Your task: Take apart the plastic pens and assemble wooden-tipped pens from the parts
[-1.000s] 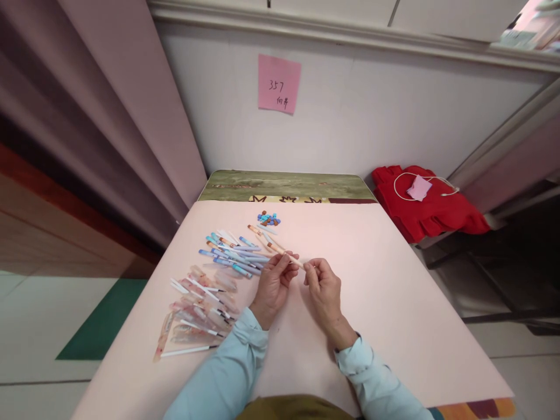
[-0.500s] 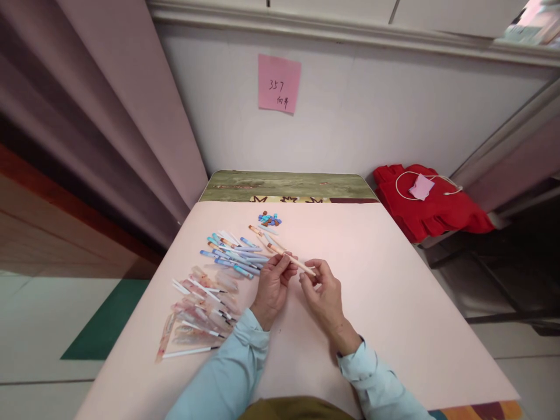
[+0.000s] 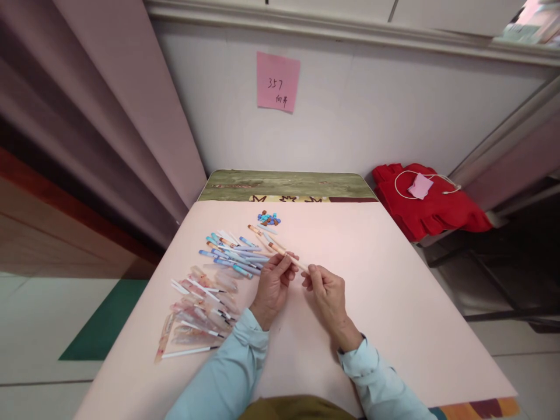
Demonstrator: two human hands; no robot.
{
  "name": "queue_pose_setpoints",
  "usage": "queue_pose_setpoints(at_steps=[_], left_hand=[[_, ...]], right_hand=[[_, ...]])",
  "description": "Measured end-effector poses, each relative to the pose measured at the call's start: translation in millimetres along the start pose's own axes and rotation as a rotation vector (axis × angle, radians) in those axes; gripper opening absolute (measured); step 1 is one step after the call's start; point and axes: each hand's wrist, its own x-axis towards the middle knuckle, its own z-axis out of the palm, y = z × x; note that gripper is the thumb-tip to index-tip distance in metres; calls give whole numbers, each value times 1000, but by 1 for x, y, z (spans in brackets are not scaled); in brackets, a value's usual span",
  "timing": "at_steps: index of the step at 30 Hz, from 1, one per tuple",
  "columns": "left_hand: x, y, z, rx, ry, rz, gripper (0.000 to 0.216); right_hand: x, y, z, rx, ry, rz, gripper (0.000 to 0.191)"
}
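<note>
Between my hands is a slim cream pen [image 3: 299, 263] with a brown end pointing up and left. My left hand [image 3: 275, 284] is closed round its middle, thumb on top. At the lower right end, my right hand [image 3: 326, 290] pinches the pen between thumb and curled fingers, hiding the tip. Left of my left hand lies a pile of blue, turquoise and brown-ended pens [image 3: 236, 255]. Nearer me are clear pinkish pen parts [image 3: 196, 318] with white refills [image 3: 187, 352] among them. Small blue and brown caps [image 3: 269, 219] sit in a heap farther back.
A pale sheet covers the table [image 3: 394, 326]; its green far edge [image 3: 284, 184] meets a white wall. A pink note [image 3: 278, 81] hangs there. At the right, a red cloth [image 3: 429, 213] carries a white cord and a pink pad. A curtain [image 3: 126, 87] hangs at left.
My right hand has turned and its thumb has come down over the lower right end of the pen, covering more of it. My left hand keeps its hold nearly still.
</note>
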Motion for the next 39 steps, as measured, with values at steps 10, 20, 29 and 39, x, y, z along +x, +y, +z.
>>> queue_pose_setpoints(at_steps=[10,20,29,39], left_hand=[[0,-1,-1,-5,-28,-1,14],[0,0,-1,83,12,13,16],[0,-1,1,21,77,67,24],[3,0,0,46,102,47,19]], right_hand=[[-1,-8,1,-26,44,-52,29],[-2,-5,2,-110,-76,-39,35],[-6,-2,4,-280,58,-164,26],[-6,2,3,-432,44,-248,29]])
